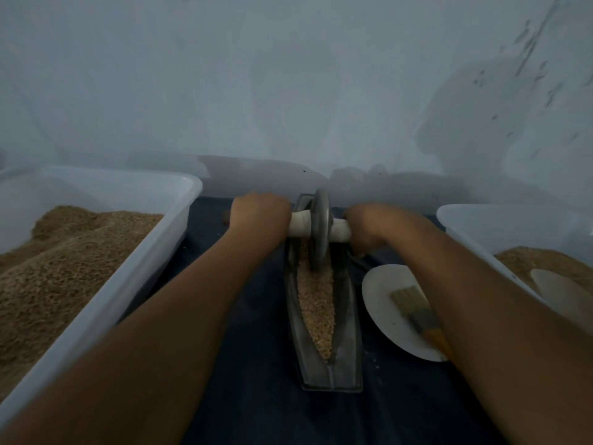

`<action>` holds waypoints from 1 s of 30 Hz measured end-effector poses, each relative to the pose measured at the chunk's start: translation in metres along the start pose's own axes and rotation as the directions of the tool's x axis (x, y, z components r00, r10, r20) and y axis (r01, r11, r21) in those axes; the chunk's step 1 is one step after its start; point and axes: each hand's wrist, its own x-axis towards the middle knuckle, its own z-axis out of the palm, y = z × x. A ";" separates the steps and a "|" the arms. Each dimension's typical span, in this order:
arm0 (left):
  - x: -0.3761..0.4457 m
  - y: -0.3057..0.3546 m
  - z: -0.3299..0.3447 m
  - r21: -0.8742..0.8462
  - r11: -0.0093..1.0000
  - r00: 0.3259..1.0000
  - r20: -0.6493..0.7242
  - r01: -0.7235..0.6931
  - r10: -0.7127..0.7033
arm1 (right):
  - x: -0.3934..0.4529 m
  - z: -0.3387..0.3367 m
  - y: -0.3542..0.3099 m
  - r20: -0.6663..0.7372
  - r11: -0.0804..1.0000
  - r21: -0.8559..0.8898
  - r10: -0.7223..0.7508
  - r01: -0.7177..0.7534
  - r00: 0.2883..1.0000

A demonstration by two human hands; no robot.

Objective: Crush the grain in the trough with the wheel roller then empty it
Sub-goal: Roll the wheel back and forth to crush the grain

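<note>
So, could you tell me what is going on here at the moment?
A person is crushing grain in a narrow metal trough. The left hand and right hand each grip one end of the wheel roller handle, with the wheel standing in the trough's far end. White tubs of grain sit on either side, and a brush lies on a plate.

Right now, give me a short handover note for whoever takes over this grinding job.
Left hand grips the left end of the white axle handle; right hand grips the right end.
The grey metal wheel roller stands upright in the far part of the long grey metal trough, on the tan grain.
Done: roller in place, crushing underway; near grain looks coarse.
Left: finish crushing, then empty the trough. A bristle brush lies on the white plate to the right; white plastic tubs of grain flank both sides.
</note>
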 end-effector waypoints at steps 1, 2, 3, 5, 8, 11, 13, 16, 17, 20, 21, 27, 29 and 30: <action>0.003 0.000 0.001 0.000 1.000 1.000 -0.022 -0.002 0.002 | 0.003 -0.002 0.000 -0.013 1.000 0.000 -0.004 0.004 1.000; 0.004 -0.001 0.003 0.001 1.000 0.999 -0.045 0.000 0.000 | 0.005 -0.003 0.000 -0.026 1.000 0.005 -0.004 0.004 1.000; 0.005 0.000 0.004 0.002 1.000 0.998 -0.063 0.004 -0.004 | 0.007 -0.004 0.001 -0.036 1.000 0.016 0.000 0.001 0.999; 0.004 0.000 0.005 0.011 1.000 0.996 -0.084 0.009 -0.008 | 0.007 -0.002 0.001 -0.053 0.999 0.040 0.013 -0.011 0.999; -0.003 0.002 0.003 0.042 0.999 0.993 -0.114 0.001 0.003 | 0.003 0.008 0.002 -0.117 0.997 0.075 0.030 -0.021 0.993; -0.017 0.003 0.005 0.054 0.998 0.988 -0.153 -0.015 0.024 | -0.007 0.018 -0.001 -0.165 0.996 0.082 0.054 -0.041 0.985; -0.029 0.002 0.008 0.040 0.999 0.986 -0.164 -0.019 0.025 | -0.016 0.022 -0.004 -0.181 0.993 0.108 0.075 -0.056 0.981; -0.049 -0.003 0.012 -0.003 1.000 0.992 -0.125 -0.027 0.026 | -0.035 0.030 -0.010 -0.290 0.996 0.085 0.049 -0.025 0.956; -0.056 -0.004 0.012 -0.012 1.000 0.992 -0.120 -0.028 0.026 | -0.043 0.033 -0.011 -0.319 0.997 0.070 0.040 -0.019 0.947; -0.076 -0.001 0.011 -0.020 1.000 0.987 -0.162 -0.014 0.011 | -0.063 0.045 -0.015 -0.368 0.997 0.070 0.038 -0.013 0.929; -0.082 0.000 0.010 -0.020 1.000 0.983 -0.182 -0.010 0.006 | -0.069 0.049 -0.016 -0.384 0.997 0.083 0.038 -0.007 0.923; -0.114 0.007 0.002 -0.002 1.000 0.968 -0.251 0.003 -0.003 | -0.107 0.069 -0.021 -0.505 0.997 0.070 0.002 0.038 0.863; -0.119 0.008 0.003 0.011 1.000 0.966 -0.260 0.006 -0.003 | -0.111 0.072 -0.022 -0.537 0.997 0.054 -0.013 0.050 0.843; -0.119 0.008 0.003 0.015 1.000 0.966 -0.260 0.005 -0.001 | -0.111 0.072 -0.022 -0.543 0.997 0.051 -0.018 0.054 0.839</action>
